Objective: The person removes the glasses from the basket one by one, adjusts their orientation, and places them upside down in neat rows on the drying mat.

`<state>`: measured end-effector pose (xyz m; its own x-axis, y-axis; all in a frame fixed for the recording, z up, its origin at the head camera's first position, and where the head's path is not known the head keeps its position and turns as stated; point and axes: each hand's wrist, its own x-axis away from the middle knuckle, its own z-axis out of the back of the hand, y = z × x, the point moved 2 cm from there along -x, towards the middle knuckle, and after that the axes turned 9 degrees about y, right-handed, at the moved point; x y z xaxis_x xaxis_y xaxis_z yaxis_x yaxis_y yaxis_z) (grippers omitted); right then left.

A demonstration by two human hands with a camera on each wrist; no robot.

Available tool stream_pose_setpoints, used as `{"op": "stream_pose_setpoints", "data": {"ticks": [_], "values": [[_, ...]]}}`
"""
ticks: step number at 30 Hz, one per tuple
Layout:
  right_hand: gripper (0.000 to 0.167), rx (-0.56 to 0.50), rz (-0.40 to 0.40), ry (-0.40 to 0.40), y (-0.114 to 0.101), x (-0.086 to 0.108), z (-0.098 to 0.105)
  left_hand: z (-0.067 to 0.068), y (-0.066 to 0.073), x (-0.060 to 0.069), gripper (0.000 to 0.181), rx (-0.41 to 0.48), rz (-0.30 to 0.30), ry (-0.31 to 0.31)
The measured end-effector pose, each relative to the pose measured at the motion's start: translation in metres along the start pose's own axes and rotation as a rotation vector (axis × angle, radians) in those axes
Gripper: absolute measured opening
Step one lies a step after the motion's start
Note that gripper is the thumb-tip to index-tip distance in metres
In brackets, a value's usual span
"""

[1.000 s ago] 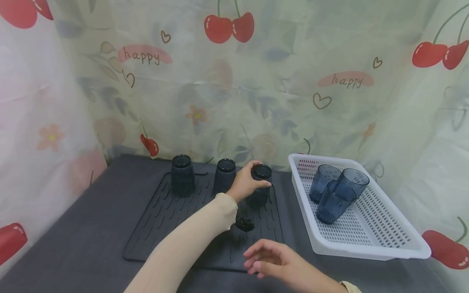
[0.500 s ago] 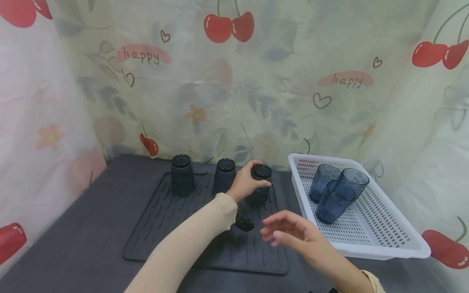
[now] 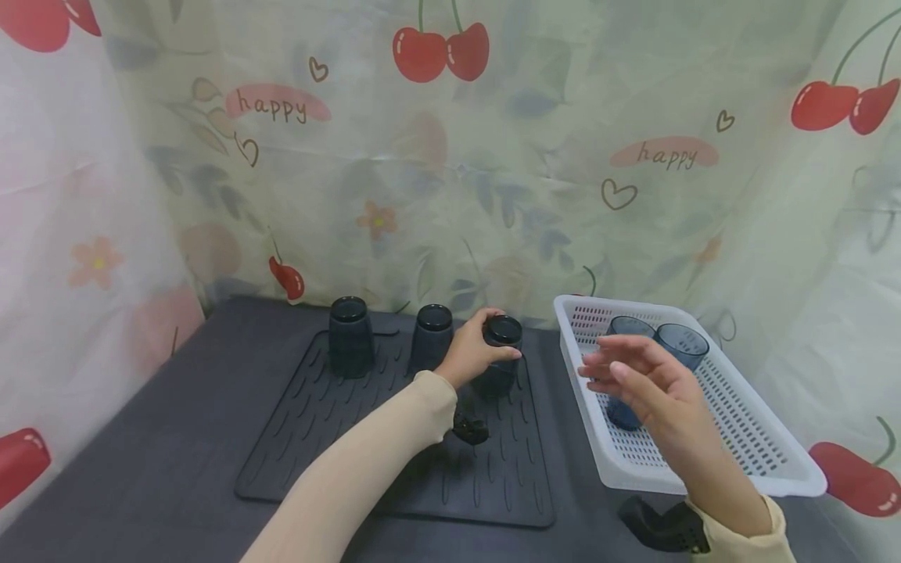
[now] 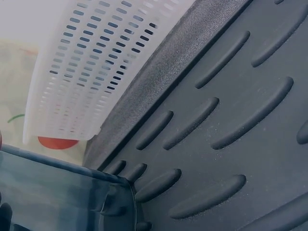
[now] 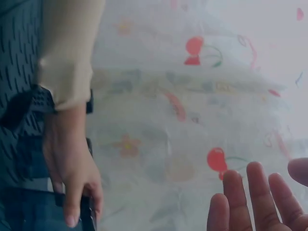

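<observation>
My left hand [image 3: 475, 349] grips an upside-down dark glass [image 3: 498, 379] standing at the right back of the black ribbed mat [image 3: 493, 485]. Its blue-tinted wall [image 4: 62, 192] fills the lower left of the left wrist view. Two more inverted glasses, one in the middle [image 3: 431, 344] and one at the left [image 3: 350, 340], stand on the mat. Above the white basket [image 3: 601, 461], my right hand [image 3: 665, 391] hangs with relaxed, bent fingers and holds nothing. It partly hides the blue glasses [image 3: 684, 342] in the basket. In the right wrist view its fingers [image 5: 262, 202] are spread.
A dark cloth [image 3: 169, 438] covers the table. Patterned curtains [image 3: 507, 195] with cherries hang behind and at both sides. A black wrist device [image 3: 665, 525] is on my right wrist, and another [image 3: 468, 428] is under my left wrist.
My right hand has moved right and away from me, from the mat's front edge to above the basket. My left hand and the glass it grips have stayed in place.
</observation>
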<state>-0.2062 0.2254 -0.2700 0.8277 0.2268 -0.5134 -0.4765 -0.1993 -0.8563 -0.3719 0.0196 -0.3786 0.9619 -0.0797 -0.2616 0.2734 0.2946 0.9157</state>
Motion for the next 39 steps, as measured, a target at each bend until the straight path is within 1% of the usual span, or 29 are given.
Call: {"op": "stream_pose_setpoints", "data": {"ticks": [2, 6, 10, 14, 19, 21, 24, 28, 35, 39], "values": [[0.033, -0.061, 0.014, 0.029, -0.003, -0.005, 0.007, 0.000, 0.000, 0.000, 0.074, -0.003, 0.000, 0.001], [0.032, -0.104, 0.035, 0.075, -0.005, -0.014, 0.021, 0.000, 0.000, 0.000, 0.073, -0.005, 0.002, 0.000], [0.029, -0.052, 0.041, 0.149, -0.006, -0.020, 0.034, 0.001, 0.000, 0.000, 0.072, -0.003, 0.001, -0.002], [0.025, 0.010, 0.023, 0.226, -0.003, -0.028, 0.048, 0.002, 0.000, 0.000, 0.072, -0.003, 0.003, 0.000], [0.022, 0.075, -0.017, 0.273, 0.005, -0.037, 0.067, 0.001, 0.001, -0.001, 0.072, -0.007, 0.002, -0.002], [0.021, 0.070, -0.026, 0.282, 0.008, -0.040, 0.075, 0.001, 0.001, -0.001, 0.072, -0.008, 0.003, -0.002], [0.020, 0.084, -0.019, 0.290, 0.013, -0.044, 0.088, 0.000, 0.001, -0.001, 0.072, -0.010, 0.006, -0.003], [0.018, 0.183, -0.030, 0.311, 0.018, -0.047, 0.102, 0.000, 0.000, -0.001, 0.072, -0.008, 0.007, -0.005], [0.015, 0.346, -0.112, 0.332, 0.028, -0.048, 0.120, 0.000, 0.000, -0.001, 0.072, -0.006, 0.009, -0.002], [0.016, 0.445, -0.148, 0.332, 0.032, -0.047, 0.128, 0.000, 0.000, -0.001, 0.072, -0.006, 0.008, -0.001]]}}
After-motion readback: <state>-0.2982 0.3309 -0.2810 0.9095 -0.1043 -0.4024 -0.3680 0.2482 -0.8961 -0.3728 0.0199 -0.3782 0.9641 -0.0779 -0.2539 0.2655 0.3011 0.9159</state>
